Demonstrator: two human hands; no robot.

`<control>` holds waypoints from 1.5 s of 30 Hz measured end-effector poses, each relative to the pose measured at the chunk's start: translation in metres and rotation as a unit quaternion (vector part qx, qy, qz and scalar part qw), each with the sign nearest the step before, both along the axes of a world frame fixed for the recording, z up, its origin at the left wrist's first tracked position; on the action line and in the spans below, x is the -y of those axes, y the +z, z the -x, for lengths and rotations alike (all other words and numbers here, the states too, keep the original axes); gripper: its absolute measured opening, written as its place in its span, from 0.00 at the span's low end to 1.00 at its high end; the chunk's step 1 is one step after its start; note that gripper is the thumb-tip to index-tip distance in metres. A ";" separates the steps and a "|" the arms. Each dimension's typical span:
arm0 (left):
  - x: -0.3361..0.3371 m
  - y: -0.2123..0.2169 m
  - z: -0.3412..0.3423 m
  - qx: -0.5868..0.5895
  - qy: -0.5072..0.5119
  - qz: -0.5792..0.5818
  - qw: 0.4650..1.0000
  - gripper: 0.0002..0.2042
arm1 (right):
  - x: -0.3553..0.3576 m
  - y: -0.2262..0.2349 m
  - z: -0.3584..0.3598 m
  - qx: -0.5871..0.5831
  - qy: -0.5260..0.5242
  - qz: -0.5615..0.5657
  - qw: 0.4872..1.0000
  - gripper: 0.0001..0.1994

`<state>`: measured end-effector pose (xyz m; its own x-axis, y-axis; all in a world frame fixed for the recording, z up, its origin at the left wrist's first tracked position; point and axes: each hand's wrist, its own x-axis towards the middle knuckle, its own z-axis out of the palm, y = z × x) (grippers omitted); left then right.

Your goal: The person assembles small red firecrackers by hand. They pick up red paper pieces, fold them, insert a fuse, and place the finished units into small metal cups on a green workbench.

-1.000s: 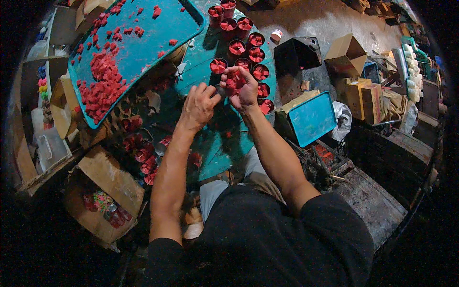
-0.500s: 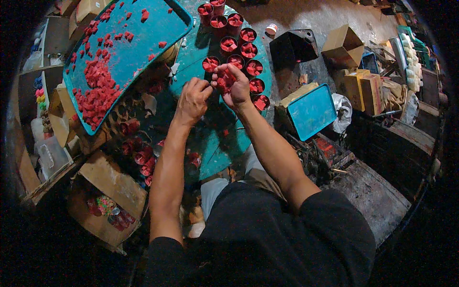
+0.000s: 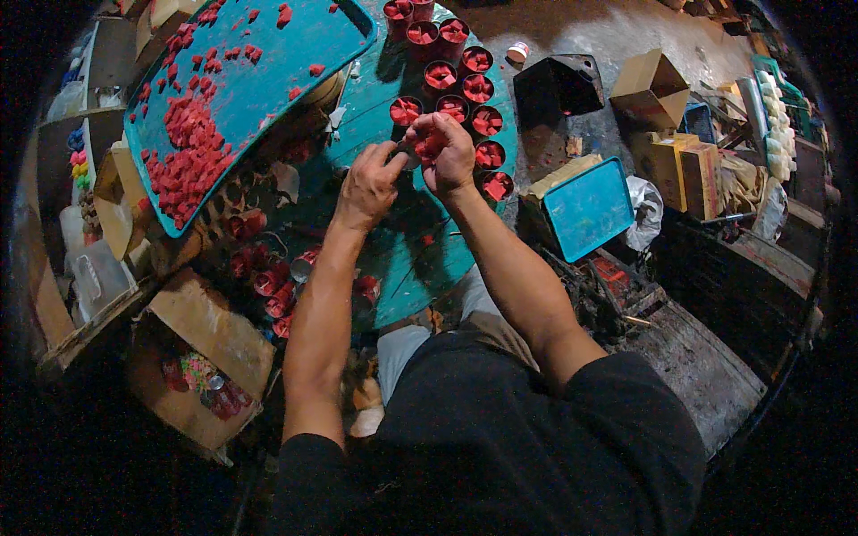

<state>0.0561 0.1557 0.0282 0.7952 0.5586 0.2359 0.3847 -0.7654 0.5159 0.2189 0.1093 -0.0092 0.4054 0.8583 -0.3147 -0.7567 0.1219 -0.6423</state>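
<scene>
Both hands, along with the tray and cups, are shifted slightly up and to the right in the view since 0.5 s ago, and the right fingers appear curled further inward. Red pieces (image 3: 429, 148) are held in the right hand (image 3: 450, 159), whose palm is turned up and cupped around them. The left hand (image 3: 366, 186) is brought in close at its left, fingers bent and thumb drawn toward the index finger; whether anything is pinched there cannot be told. Both are held over a green table (image 3: 407, 286), just below the nearest filled cup (image 3: 405, 111).

At least 12 cups (image 3: 478, 87) can be counted, set close together on the table beyond and to the right of the hands, each filled with red chunks. At the upper left, more chunks (image 3: 192, 134) are heaped and scattered on a large blue-green tray (image 3: 286, 54). Below it, red containers (image 3: 279, 290) are jumbled in shadow. To the right, a smaller blue tray (image 3: 587, 210) is tilted, with a black bin (image 3: 559, 85) and an open cardboard box (image 3: 651, 87) placed beyond it.
</scene>
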 end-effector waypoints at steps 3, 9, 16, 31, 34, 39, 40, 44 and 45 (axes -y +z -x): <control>0.004 -0.001 0.005 -0.048 0.011 -0.047 0.998 0.23 | -0.001 0.003 0.003 -0.019 0.003 -0.006 1.000 0.14; 0.011 -0.006 0.009 -0.049 0.021 -0.091 0.994 0.24 | 0.001 0.005 0.013 0.008 -0.004 -0.012 1.000 0.11; 0.014 0.006 0.006 -0.029 0.026 -0.096 0.995 0.16 | 0.006 0.003 0.013 0.018 0.002 0.017 1.000 0.07; 0.022 -0.001 0.011 -0.038 0.035 -0.096 0.994 0.19 | 0.011 0.003 0.018 0.088 -0.013 0.042 0.995 0.07; 0.022 -0.005 0.012 -0.026 0.037 -0.111 0.993 0.15 | 0.010 0.006 0.018 0.054 -0.006 0.052 0.997 0.07; 0.022 -0.003 0.011 -0.031 0.034 -0.122 0.991 0.14 | 0.004 0.018 0.018 0.037 0.000 0.079 0.996 0.06; 0.022 -0.003 0.010 -0.036 0.033 -0.123 0.991 0.14 | 0.003 0.017 0.018 0.046 -0.002 0.074 0.996 0.06; 0.022 -0.004 0.010 -0.036 0.025 -0.125 0.991 0.13 | 0.000 0.005 0.016 0.068 -0.008 0.050 0.996 0.05; 0.021 -0.005 0.011 -0.031 0.023 -0.125 0.991 0.13 | -0.001 0.004 0.016 0.070 -0.008 0.043 0.997 0.05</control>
<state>0.0447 0.1352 0.0235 0.7879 0.5244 0.3229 0.4467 -0.8476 0.2865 0.2029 0.1102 -0.0049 0.4639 0.8235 -0.3267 -0.6569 0.0723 -0.7505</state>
